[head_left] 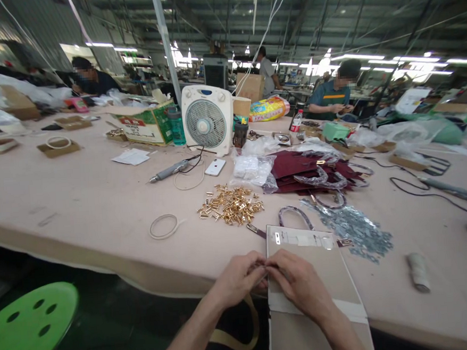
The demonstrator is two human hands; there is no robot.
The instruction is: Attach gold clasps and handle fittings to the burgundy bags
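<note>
A flat beige bag panel [303,251] with a pale cross strip lies at the table's front edge, its lower part reaching past it. My left hand [242,274] and my right hand [294,277] meet at its left edge, fingertips pinched together. What they pinch is too small and hidden to name. Below my left hand hangs a tan strip [252,323]. A dark curved handle [295,211] sticks out above the panel's top. A small dark tab with a metal piece [256,230] lies at its upper left corner, another tab [344,243] at its right side.
Beyond my hands lie a pile of gold metal fittings [233,204], scattered grey metal plates [355,228] and stacked maroon bag pieces [297,170]. A tape roll [164,226], phone [215,167], pen-like tool [168,172] and fan [207,118] stand around. A green stool [32,327] is lower left.
</note>
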